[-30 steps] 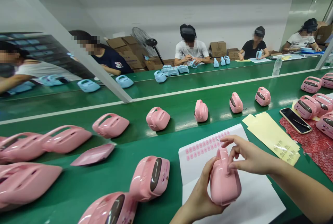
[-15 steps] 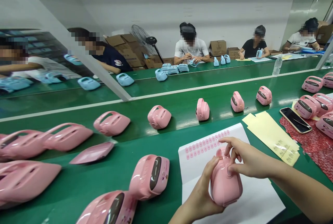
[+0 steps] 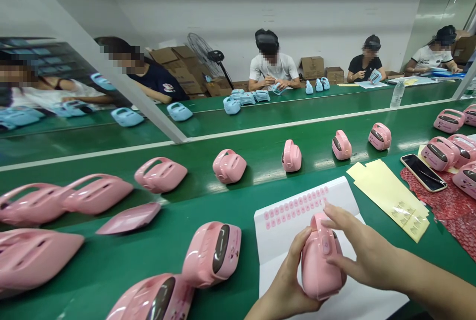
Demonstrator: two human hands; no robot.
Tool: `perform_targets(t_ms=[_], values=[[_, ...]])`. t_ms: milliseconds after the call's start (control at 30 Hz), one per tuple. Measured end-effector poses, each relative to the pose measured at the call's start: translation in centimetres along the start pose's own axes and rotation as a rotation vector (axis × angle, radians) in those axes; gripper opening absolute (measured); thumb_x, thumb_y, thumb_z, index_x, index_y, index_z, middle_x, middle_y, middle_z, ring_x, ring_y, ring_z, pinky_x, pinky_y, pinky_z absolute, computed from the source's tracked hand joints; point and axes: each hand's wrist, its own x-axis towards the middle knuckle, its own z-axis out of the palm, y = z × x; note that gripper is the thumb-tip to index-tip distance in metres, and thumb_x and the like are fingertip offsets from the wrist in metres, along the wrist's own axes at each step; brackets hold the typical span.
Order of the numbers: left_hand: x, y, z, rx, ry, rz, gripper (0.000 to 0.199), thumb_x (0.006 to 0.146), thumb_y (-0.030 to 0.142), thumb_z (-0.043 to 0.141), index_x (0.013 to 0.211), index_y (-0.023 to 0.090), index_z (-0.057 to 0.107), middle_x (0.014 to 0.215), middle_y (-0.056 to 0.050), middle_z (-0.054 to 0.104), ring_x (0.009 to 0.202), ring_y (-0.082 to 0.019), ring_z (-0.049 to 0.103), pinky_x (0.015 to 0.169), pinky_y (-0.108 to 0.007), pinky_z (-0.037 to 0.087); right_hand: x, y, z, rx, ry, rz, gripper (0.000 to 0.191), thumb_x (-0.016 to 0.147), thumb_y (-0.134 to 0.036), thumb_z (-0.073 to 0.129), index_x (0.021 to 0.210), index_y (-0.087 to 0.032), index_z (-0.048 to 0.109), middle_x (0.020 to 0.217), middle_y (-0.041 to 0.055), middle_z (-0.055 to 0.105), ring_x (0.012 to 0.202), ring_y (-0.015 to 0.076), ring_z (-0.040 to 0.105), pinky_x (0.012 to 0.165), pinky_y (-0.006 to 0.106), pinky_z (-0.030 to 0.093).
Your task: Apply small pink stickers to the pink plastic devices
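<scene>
My left hand point(image 3: 288, 280) is wrapped round the lower side of a pink plastic device with a carry handle point(image 3: 320, 273), holding it upright and slightly tilted. A small pink oval sticker point(image 3: 326, 244) shows on the side where the handle joins the body. Close to that side, my right hand point(image 3: 366, 248) is open, its thumb and forefinger apart around the sticker; whether the fingertips touch the device I cannot tell. Underneath lies a white sheet of stickers point(image 3: 273, 245) with rows of small pink ovals.
Several pink devices point(image 3: 213, 253) stand to the left and along the green bench point(image 3: 156, 240). On the right lie yellow sticker sheets point(image 3: 390, 201), a phone point(image 3: 423, 172) and red bubble wrap point(image 3: 451, 213). A water bottle point(image 3: 397, 94) stands farther back. Co-workers sit opposite with blue devices point(image 3: 232, 105).
My right thumb has moved off the device's side, uncovering the oval sticker, and the right fingers have spread and come away from the handle. My left hand still holds the device.
</scene>
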Motion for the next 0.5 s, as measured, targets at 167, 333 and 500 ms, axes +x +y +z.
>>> perform_targets(t_ms=[167,333,500], values=[[0.4,1.5,0.1,-0.134,0.04,-0.109,0.1,0.028,-0.016,0.071,0.117,0.029,0.062,0.124,-0.017,0.058,0.115,-0.046,0.049,0.096,-0.063,0.032,0.0,0.5,0.6,0.162,0.047,-0.02,0.057,0.089,-0.009,0.036,0.14,-0.025,0.016,0.103,0.006,0.068,0.097,0.0162,0.065,0.102,0.045,0.039],[-0.6,1.2,0.9,-0.24,0.043,-0.163,0.099,0.022,-0.005,0.079,0.114,0.026,0.063,0.12,-0.02,0.058,0.115,-0.051,0.047,0.098,-0.066,0.023,0.5,4.8,2.1,0.364,-0.001,0.252,0.049,0.09,-0.016,0.039,0.136,-0.024,0.027,0.13,0.0143,0.051,0.109,0.0202,0.059,0.091,0.044,0.047],[-0.7,0.5,2.7,-0.595,0.219,-0.187,0.108,0.035,0.034,0.087,0.133,0.037,0.041,0.124,-0.013,0.057,0.11,-0.045,0.053,0.093,-0.065,0.031,0.4,7.9,2.7,0.866,-0.239,0.45,0.05,0.082,-0.038,0.055,0.127,-0.022,0.041,0.087,0.0032,0.063,0.065,0.0127,0.064,0.052,0.023,0.05]])
